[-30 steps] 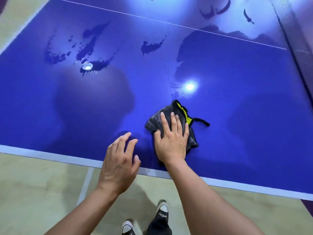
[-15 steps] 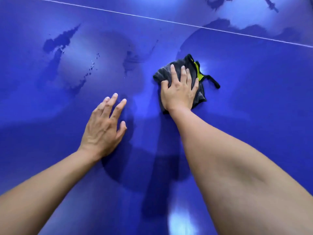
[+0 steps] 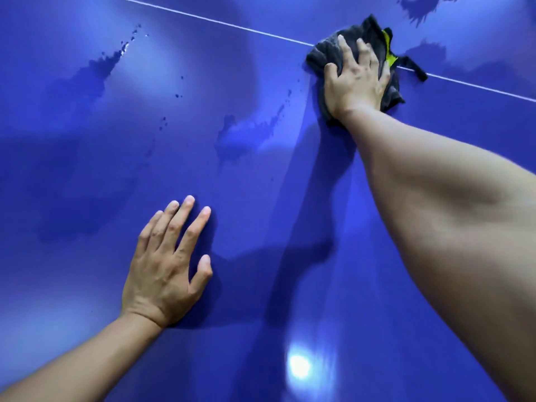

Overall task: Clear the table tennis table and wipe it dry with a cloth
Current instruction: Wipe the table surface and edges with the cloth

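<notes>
Both arms outstretched, right hand pressing cloth, fingers straight, left hand splayed on table

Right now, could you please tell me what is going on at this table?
A person is wiping a blue table tennis table with a dark grey cloth. The right hand presses the cloth down at the white line. The left hand rests flat on the table nearer the person, holding nothing. Wet patches and droplets show left of the cloth.

A crumpled grey cloth with yellow trim lies on the wet blue table.
</notes>
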Demonstrator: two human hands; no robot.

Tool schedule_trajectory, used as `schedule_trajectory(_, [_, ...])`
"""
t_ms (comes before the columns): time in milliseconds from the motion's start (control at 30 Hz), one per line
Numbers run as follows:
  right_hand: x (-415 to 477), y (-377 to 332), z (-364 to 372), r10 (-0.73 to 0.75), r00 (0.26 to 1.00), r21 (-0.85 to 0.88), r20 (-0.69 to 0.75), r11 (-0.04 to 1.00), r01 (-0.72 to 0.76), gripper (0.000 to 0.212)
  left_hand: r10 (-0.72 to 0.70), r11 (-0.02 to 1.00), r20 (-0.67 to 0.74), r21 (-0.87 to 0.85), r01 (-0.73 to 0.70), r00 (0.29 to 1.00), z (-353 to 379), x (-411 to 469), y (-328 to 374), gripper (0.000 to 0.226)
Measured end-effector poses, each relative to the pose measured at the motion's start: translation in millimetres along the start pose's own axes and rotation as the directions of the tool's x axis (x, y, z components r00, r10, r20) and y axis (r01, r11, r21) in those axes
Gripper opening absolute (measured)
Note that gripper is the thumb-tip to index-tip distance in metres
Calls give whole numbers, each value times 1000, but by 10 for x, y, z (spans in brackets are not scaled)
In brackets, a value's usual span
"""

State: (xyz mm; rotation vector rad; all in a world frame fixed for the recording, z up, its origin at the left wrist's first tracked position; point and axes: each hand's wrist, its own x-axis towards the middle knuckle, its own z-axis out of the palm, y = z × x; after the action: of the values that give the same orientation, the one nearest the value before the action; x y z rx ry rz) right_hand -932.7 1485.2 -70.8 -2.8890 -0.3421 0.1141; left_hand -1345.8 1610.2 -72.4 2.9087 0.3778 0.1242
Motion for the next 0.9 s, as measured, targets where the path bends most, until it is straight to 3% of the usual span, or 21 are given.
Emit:
schedule_trajectory(167, [-281, -109, 2, 30, 1000, 20, -6, 999, -29, 58, 2, 1000, -14, -4, -2, 1000, 10, -13, -29, 66])
schedule_trajectory(333, [-1208, -256, 151, -65, 998, 28, -24, 997, 66, 58, -10, 1000, 4, 0, 10, 1000, 18, -18, -26, 64])
schedule_trajectory(667, [-2715, -393, 277, -84, 995, 31, -51, 996, 86, 59, -22, 999, 46, -40, 24, 999, 20, -33, -19, 65])
schedule_trajectory(900, [-4023, -367, 368, -135, 988, 11, -81, 991, 136, 60, -28, 960, 79, -275, 49, 996, -74, -68, -79, 61])
